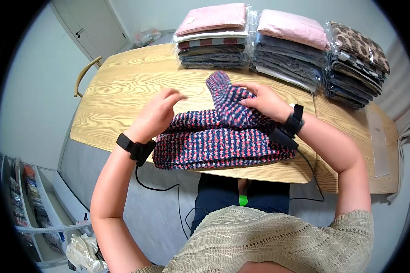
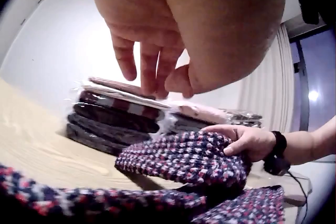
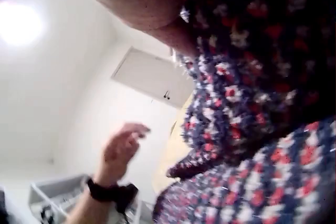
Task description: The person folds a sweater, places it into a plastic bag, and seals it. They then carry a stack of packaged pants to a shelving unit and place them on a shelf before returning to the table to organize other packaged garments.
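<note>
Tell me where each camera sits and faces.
Head: worn there, facing forward and down at a flecked knit sweater; left hand, right hand and torso show.
Left wrist: worn there, facing past the left fingers toward bagged clothing stacks; right hand beyond.
Right wrist: worn there, close to the sweater, facing a door; left hand and part of right hand show.
Shared: head and left wrist show the right hand holding the sweater.

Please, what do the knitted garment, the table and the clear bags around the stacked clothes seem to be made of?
Garment: matte, soft-looking yarn, perhaps wool or acrylic; thick stitches show.
Table: wood, or a wood-look surface, fairly smooth; grain lines cross its top.
Bags: probably thin, glossy plastic; they are see-through, wrinkled and shiny.
</note>
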`<state>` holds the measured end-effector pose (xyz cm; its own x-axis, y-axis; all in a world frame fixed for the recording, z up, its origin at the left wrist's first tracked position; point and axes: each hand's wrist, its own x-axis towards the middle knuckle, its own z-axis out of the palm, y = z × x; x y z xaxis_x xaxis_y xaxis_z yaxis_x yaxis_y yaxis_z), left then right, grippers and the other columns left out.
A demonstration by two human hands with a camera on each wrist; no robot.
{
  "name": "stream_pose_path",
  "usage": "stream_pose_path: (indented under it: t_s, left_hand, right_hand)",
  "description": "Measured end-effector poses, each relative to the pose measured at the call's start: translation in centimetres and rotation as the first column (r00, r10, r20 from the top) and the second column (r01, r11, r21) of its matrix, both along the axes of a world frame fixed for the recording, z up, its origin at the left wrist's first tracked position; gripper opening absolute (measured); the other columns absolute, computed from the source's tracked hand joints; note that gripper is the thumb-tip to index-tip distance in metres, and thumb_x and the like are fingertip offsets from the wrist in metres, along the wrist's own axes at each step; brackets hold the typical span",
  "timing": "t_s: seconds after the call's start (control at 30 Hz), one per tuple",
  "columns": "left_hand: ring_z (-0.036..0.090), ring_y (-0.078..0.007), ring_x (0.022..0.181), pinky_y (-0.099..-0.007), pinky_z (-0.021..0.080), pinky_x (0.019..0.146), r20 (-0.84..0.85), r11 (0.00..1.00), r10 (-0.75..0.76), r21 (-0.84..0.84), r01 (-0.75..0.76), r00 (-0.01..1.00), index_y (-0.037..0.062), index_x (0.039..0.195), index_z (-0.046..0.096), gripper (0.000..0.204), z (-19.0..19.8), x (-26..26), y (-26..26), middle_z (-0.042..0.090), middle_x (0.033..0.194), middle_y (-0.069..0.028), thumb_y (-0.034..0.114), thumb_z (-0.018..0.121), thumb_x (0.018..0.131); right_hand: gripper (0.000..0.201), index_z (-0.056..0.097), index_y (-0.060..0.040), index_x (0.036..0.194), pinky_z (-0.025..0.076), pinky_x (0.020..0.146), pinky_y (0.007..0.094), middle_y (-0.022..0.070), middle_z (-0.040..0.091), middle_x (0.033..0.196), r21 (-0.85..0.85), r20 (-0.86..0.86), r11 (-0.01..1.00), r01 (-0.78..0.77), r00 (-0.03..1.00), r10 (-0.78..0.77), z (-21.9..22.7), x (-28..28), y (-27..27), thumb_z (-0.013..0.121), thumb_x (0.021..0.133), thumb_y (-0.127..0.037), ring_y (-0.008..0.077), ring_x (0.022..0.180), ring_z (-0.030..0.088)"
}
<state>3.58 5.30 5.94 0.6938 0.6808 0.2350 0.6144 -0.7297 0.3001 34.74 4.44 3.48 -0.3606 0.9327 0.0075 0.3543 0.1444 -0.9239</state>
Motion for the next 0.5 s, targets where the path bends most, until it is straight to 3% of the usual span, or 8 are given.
stream_pose_path:
  t_s: [0.03,0.1,0.13,0.17,0.23,0.3,0.43,0.5]
  left_hand:
    - [0.051,-0.0325,0.108,-0.0386,0.044,0.09,0.08,0.997,-0.041,0.074,0.035,0.996,0.0116,0.118,0.057,0.057,0.7,1.2,-0.5,0.053,0.116,-0.0152,-0.014,0.047,0.067]
    - [0.048,-0.0339,0.114,-0.0397,0.042,0.094,0.163,0.987,-0.097,0.147,0.073,0.982,0.0136,0.123,0.052,0.064,1.2,3.3,-1.0,0.049,0.124,-0.0158,-0.016,0.046,0.067]
    - [0.043,-0.0353,0.119,-0.0409,0.039,0.098,0.083,0.967,-0.146,0.222,0.125,0.986,0.0149,0.124,0.052,0.066,1.2,4.2,-1.2,0.044,0.13,-0.0156,-0.016,0.046,0.066]
    - [0.038,-0.0368,0.125,-0.0421,0.036,0.101,-0.002,0.938,-0.191,0.292,0.184,0.982,0.0162,0.124,0.051,0.068,1.2,5.0,-1.3,0.04,0.136,-0.0155,-0.016,0.046,0.065]
    - [0.033,-0.0365,0.13,-0.0455,0.033,0.104,-0.168,0.924,-0.247,0.256,0.284,0.954,0.0179,0.121,0.054,0.065,1.4,6.3,-1.8,0.034,0.141,-0.015,-0.012,0.05,0.063]
    - [0.032,-0.0359,0.13,-0.0461,0.032,0.104,-0.164,0.905,-0.318,0.243,0.35,0.934,0.0114,0.106,0.058,0.048,0.1,6.9,-1.4,0.034,0.141,-0.0157,-0.008,0.054,0.063]
    - [0.035,-0.0353,0.129,-0.0463,0.031,0.105,-0.204,0.917,-0.299,0.207,0.339,0.932,0.0051,0.089,0.056,0.029,-0.6,7.2,-0.6,0.04,0.137,-0.0167,-0.005,0.056,0.062]
    - [0.036,-0.0346,0.129,-0.047,0.031,0.104,-0.155,0.94,-0.316,0.085,0.331,0.936,0.0034,0.082,0.051,0.022,-0.1,6.9,-0.3,0.05,0.125,-0.0172,-0.003,0.058,0.061]
  right_hand:
    - [0.053,0.052,-0.0072,0.127,0.044,0.091,0.0289,0.0097,0.059,0.118,0.258,0.161,0.961,-0.097,0.985,0.056,0.5,-0.2,-0.9,0.061,0.076,0.004,0.0159,0.1,0.058]
    - [0.055,0.052,-0.0126,0.128,0.046,0.087,0.0313,0.0104,0.061,0.109,0.402,0.213,0.869,-0.287,0.953,0.216,0.8,-0.8,-3.0,0.059,0.075,0.005,0.0211,0.096,0.059]
    - [0.055,0.053,-0.0154,0.127,0.046,0.084,0.0353,0.0118,0.061,0.097,0.264,0.335,0.899,-0.349,0.908,0.254,2.3,-1.1,-4.7,0.057,0.077,0.006,0.0261,0.091,0.058]
    - [0.056,0.053,-0.0175,0.127,0.045,0.081,0.0376,0.0117,0.058,0.089,0.36,0.386,0.841,-0.403,0.885,0.259,1.0,-1.1,-4.9,0.057,0.076,0.005,0.0278,0.087,0.055]
    - [0.058,0.052,-0.0194,0.129,0.044,0.081,0.0376,0.0108,0.058,0.092,0.299,0.551,0.814,-0.497,0.787,0.278,1.3,-1.0,-6.0,0.059,0.076,0.004,0.0279,0.087,0.054]
    - [0.062,0.046,-0.0165,0.134,0.043,0.086,0.038,0.0106,0.058,0.114,0.274,0.536,0.781,-0.561,0.764,0.36,1.3,-0.4,-6.2,0.06,0.076,0.0,0.029,0.094,0.054]
    - [0.057,0.047,-0.0064,0.127,0.035,0.103,0.0366,0.0141,0.053,0.123,0.141,0.244,0.885,-0.445,0.881,0.405,2.5,2.9,-5.1,0.053,0.071,-0.001,0.026,0.118,0.048]
    - [0.055,0.05,-0.0044,0.122,0.035,0.102,0.0355,0.0144,0.056,0.118,0.049,0.376,0.965,-0.258,0.9,0.222,3.1,5.7,-3.6,0.05,0.067,0.004,0.0259,0.117,0.049]
